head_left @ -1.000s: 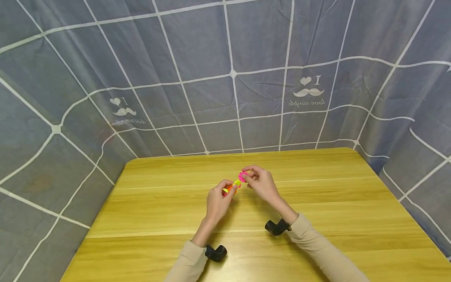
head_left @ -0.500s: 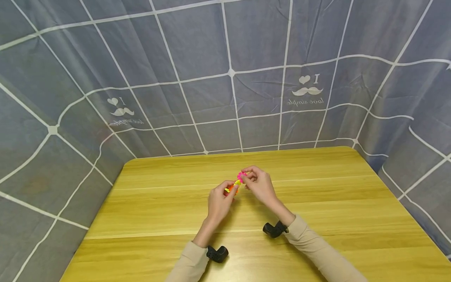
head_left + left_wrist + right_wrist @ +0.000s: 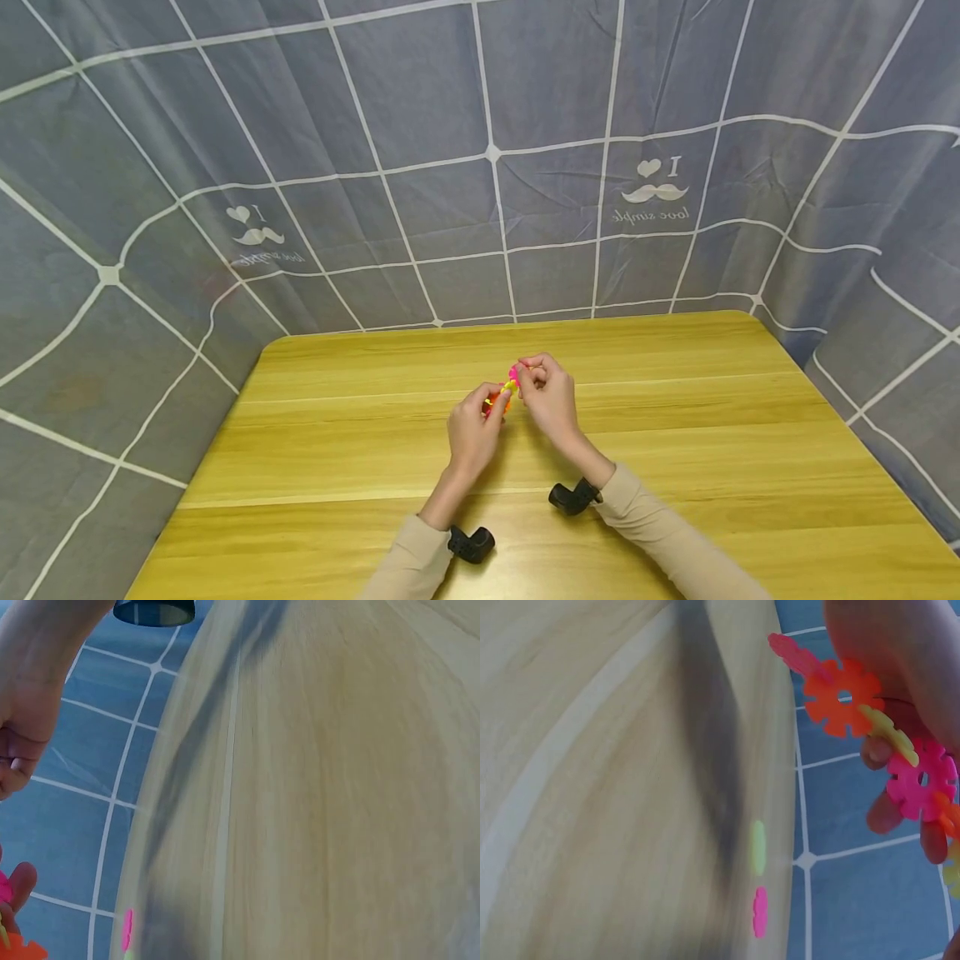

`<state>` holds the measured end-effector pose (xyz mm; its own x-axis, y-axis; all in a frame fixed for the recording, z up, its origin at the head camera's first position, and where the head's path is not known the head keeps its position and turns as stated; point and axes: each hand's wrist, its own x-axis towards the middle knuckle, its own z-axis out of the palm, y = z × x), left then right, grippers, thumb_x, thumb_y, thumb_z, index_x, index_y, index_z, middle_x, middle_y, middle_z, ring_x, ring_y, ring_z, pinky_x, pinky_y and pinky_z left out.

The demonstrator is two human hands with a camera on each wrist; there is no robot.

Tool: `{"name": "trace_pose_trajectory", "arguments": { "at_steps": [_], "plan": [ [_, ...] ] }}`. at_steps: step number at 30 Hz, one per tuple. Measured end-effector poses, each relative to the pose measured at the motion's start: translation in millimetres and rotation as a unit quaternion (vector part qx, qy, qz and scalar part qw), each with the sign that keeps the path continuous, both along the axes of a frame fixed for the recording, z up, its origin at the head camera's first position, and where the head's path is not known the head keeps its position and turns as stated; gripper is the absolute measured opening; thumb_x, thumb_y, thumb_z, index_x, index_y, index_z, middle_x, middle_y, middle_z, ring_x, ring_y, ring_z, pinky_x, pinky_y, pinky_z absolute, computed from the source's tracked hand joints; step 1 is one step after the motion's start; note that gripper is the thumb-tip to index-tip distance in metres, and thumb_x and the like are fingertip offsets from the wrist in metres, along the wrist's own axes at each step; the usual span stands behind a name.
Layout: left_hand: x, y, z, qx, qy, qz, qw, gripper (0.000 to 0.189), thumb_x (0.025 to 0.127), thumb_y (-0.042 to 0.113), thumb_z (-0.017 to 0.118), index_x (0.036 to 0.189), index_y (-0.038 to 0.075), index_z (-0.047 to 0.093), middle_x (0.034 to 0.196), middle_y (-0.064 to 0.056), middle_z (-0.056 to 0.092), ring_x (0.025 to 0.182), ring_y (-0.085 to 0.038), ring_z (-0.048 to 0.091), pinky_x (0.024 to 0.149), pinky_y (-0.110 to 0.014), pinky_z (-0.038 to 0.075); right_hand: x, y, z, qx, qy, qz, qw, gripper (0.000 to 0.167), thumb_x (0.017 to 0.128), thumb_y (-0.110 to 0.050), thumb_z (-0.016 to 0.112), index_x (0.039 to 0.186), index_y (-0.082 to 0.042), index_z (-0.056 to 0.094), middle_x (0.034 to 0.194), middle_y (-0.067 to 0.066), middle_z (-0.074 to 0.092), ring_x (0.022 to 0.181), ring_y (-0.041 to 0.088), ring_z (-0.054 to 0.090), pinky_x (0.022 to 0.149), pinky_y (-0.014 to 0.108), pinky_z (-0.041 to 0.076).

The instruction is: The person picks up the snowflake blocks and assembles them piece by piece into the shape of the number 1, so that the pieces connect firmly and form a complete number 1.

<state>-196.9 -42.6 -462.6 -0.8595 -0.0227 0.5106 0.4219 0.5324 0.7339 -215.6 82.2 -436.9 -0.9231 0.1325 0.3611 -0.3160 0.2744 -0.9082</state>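
Held up above the desk [image 3: 360, 450], toward its far side, a chain of flower-shaped discs [image 3: 889, 735] spans the gap between two hands. The left hand [image 3: 472, 433] pinches the chain's nearer part between thumb and fingers, while the right hand [image 3: 551, 400] pinches a pink disc [image 3: 515, 374] at the far end, which meets a yellow disc [image 3: 510, 386]; whether those two are slotted together, I cannot tell. Gripping close on either side of that meeting place probably steadies both pieces, and a fingertip pinch likely leaves the slotted rims free. In the head view the long axis runs on a slant from the left hand, away from the person and rightward, the pink disc leading. The right-wrist view shows an orange disc [image 3: 844, 714] face-on beside others turned nearly edge-on, presumably because neighbours are set crosswise.
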Motion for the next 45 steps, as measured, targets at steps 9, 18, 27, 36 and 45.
{"name": "trace_pose_trajectory", "arguments": {
  "at_steps": [9,18,27,36,45],
  "plan": [
    [-0.2,4.7,-2.3,0.024,0.027,0.007,0.9993,0.016,0.092,0.020,0.064,0.088,0.005,0.069,0.072,-0.006,0.070,0.050,-0.012,0.063,0.048,-0.013,0.045,21.0,-7.9,34.9,0.003,0.023,-0.006,0.9997,0.011,0.091,0.005,0.058,0.097,0.014,0.060,0.064,0.028,0.064,0.047,-0.002,0.043,0.044,0.009,0.029],
    [-0.2,5.3,-5.6,0.030,0.052,0.007,0.9982,0.016,0.092,0.019,0.065,0.086,0.005,0.068,0.072,-0.007,0.069,0.050,-0.011,0.063,0.047,-0.011,0.044,1.6,-4.4,-0.3,0.006,0.029,-0.016,0.9994,0.011,0.092,-0.001,0.059,0.097,0.009,0.062,0.060,0.024,0.064,0.044,0.000,0.041,0.042,0.012,0.028],
    [1.1,5.8,-6.8,0.031,0.055,-0.002,0.9980,0.015,0.092,0.017,0.065,0.085,0.004,0.068,0.072,-0.008,0.070,0.050,-0.012,0.063,0.047,-0.010,0.042,3.7,-5.6,-5.5,0.011,0.046,-0.021,0.9987,0.009,0.091,-0.004,0.061,0.094,0.004,0.064,0.060,0.012,0.067,0.045,-0.002,0.039,0.043,0.014,0.029],
    [0.5,4.6,-3.3,0.029,0.003,-0.011,0.9995,0.016,0.092,0.021,0.065,0.088,0.005,0.068,0.068,-0.007,0.069,0.048,-0.010,0.062,0.045,-0.011,0.038,7.1,0.6,6.8,-0.007,-0.020,0.031,0.9993,0.017,0.094,-0.002,0.057,0.105,0.011,0.060,0.066,0.029,0.063,0.047,0.000,0.049,0.044,0.015,0.041],
    [-5.3,-4.1,0.0,0.117,-0.129,-0.061,0.9829,0.020,0.093,0.024,0.063,0.094,0.004,0.068,0.083,-0.013,0.071,0.059,-0.032,0.068,0.044,-0.015,0.043,7.8,9.7,23.2,0.002,-0.068,0.071,0.9952,0.018,0.097,-0.002,0.051,0.106,0.009,0.063,0.072,0.024,0.061,0.051,0.002,0.050,0.047,0.016,0.042]
  ]
}}
